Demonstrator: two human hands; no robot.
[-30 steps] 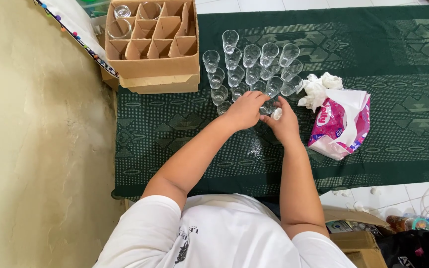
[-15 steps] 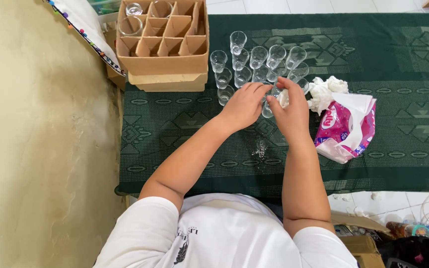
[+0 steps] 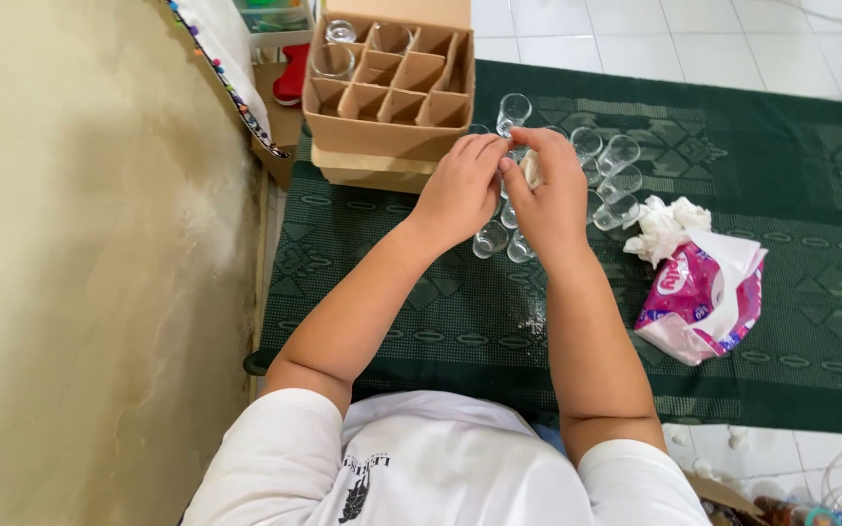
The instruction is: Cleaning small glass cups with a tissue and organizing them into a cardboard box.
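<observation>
Soft, even daylight, pretty clean shot overall

No harsh shadows, just a faint dark patch under the forearms on the green mat. The clear glasses catch small glints, the white floor tiles at top look bright, and the hands are slightly soft.

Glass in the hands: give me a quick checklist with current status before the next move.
1. Both hands on the glass: left hand and right hand meet over it. Ok.
2. Glass itself visible: hidden behind the fingers. Cannot tell.
3. Free cells in the divided cardboard box: several empty. Ok.
4. Loose glasses on the green mat: upright, crowded right beside the hands. Not ok.
5. Tissue pack: clear of the hands. Ok.
</observation>
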